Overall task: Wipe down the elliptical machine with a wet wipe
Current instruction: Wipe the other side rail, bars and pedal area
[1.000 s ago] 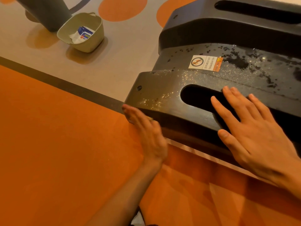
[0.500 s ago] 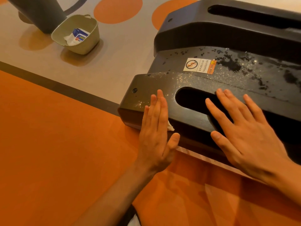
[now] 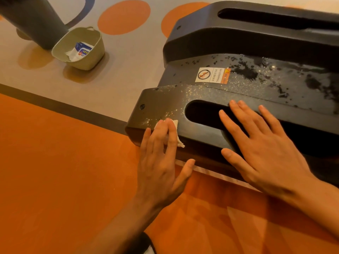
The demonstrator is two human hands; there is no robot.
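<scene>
The black base of the elliptical machine fills the upper right, its top speckled with wet droplets and dark patches. A white "no stepping on surface" label is stuck on it. My left hand lies flat on the near left corner, pressing a white wet wipe against the casing; the wipe shows between and past the fingers. My right hand rests flat, fingers spread, over the long dark slot in the casing and holds nothing.
An olive basket holding a blue and white wipe packet stands on the grey floor at upper left, beside a dark grey post. Orange floor spreads in front, split from the grey by a dark strip.
My left hand moved from the corner's side face up onto the top edge of the casing with the wipe. My right hand has stayed in place.
</scene>
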